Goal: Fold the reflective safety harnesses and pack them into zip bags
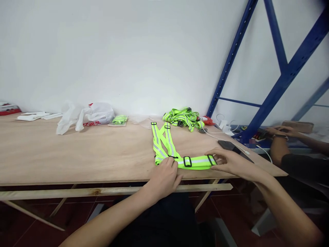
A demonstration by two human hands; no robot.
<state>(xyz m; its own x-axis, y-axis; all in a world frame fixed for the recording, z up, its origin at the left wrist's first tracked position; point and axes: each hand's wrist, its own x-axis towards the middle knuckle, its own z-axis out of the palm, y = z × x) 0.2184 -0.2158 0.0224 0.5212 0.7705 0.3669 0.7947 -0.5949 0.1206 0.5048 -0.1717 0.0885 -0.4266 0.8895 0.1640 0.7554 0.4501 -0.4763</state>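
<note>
A neon-yellow reflective harness vest [164,140] with grey stripes and black buckles lies on the wooden table near its front edge. Its shoulder straps reach away toward the wall, while the waist strap runs off to the right. My left hand [164,176] presses curled fingers onto the harness at the corner where the straps meet. At the far end of the waist strap, my right hand [227,163] grips it by the black buckle [211,160] between thumb and fingers. Another black slider buckle [187,161] shows between my two hands.
Against the wall lies a heap of similar harnesses [182,116]. A bagged folded one [119,120] and a white plastic bag [100,113] are further left. A dark phone [226,145] and white cables lie at right. Beyond the blue metal frame [277,85], another person's hands [281,132] are visible.
</note>
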